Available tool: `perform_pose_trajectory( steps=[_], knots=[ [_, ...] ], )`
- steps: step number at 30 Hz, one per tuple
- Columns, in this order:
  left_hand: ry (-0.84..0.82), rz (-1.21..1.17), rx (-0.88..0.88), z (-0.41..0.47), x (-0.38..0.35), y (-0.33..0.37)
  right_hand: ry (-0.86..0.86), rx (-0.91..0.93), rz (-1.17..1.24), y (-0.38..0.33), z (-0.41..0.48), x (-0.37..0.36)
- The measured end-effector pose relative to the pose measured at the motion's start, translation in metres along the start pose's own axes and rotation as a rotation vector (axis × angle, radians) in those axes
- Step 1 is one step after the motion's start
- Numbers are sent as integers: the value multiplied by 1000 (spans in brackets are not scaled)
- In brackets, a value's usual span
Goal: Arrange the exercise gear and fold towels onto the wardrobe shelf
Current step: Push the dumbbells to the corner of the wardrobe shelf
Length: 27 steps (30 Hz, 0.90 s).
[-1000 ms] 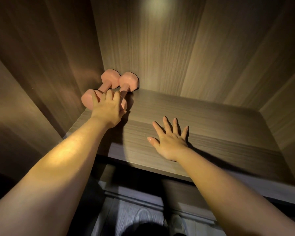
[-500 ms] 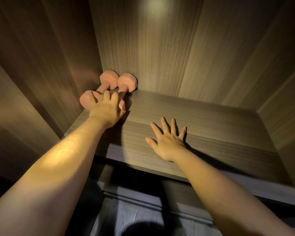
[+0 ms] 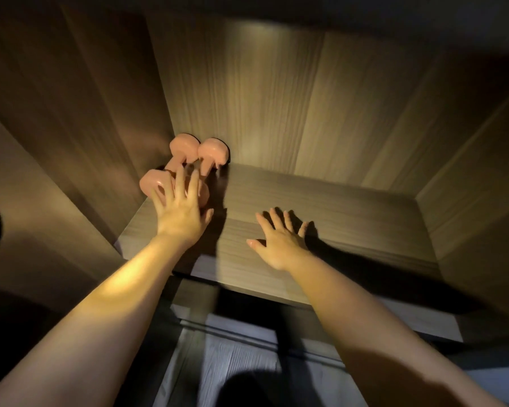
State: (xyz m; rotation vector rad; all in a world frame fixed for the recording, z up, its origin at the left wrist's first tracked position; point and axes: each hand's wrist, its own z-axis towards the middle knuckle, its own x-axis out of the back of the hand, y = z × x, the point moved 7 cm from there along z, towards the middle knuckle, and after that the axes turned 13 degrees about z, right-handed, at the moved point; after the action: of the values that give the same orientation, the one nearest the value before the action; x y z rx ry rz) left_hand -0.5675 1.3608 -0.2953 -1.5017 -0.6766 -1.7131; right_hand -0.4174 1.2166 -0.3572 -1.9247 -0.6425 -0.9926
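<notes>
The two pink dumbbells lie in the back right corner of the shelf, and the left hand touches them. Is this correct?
Not quite. The head view shows the two pink dumbbells in the back left corner of the shelf, not the right. The left hand does touch them.

Two pink dumbbells (image 3: 188,149) in the rear left corner of a brown wood-grain shelf (image 3: 350,218); left hand (image 3: 182,212), fingers straight, over their near heads; right hand (image 3: 279,242) flat on the shelf.
</notes>
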Motion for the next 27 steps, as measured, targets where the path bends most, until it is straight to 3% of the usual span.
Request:
perform_pose_trajectory(
  steps=[7, 11, 15, 27],
  knots=[
    [-282, -17, -58, -59, 64, 46, 65, -12, 5, -33, -63, 80],
    [-305, -36, -152, -88, 134, 79, -44, -92, 52, -49, -129, 116],
    [-304, -94, -207, -121, 191, 103, 36, -94, 27, -55, -208, 147],
    [-396, -118, -637, -208, 249, 232, 207, -426, 224, 51, -372, 170]
  ],
)
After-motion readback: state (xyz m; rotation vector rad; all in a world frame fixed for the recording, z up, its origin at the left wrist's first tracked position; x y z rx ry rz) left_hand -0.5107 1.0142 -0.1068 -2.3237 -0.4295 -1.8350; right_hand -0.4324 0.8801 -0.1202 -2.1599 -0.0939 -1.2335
